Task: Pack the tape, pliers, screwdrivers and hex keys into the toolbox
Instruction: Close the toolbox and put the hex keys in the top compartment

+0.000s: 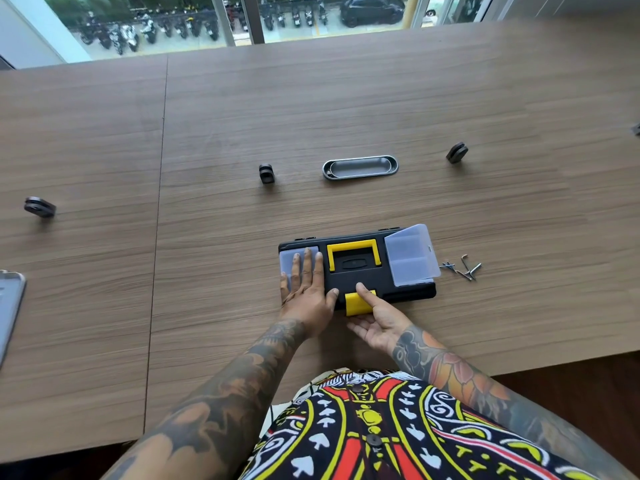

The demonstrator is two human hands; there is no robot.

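Note:
A black toolbox (408,289) with a yellow handle (351,247) lies closed on the wooden table near its front edge. My left hand (306,289) rests flat, fingers straight, on the clear lid of the left compartment (285,259). My right hand (375,320) is palm up at the front, its thumb pressing on the yellow latch (355,301) and its fingers under it. The clear lid of the right compartment (410,254) stands raised. Several small hex keys (464,268) lie loose on the table just right of the box. No tape, pliers or screwdrivers are visible.
A metal cable-port cover (360,167) is set into the table behind the toolbox. Small black fittings stand at left (40,206), centre (266,173) and right (457,152). A grey tray edge (10,299) shows at far left. Windows lie beyond the table.

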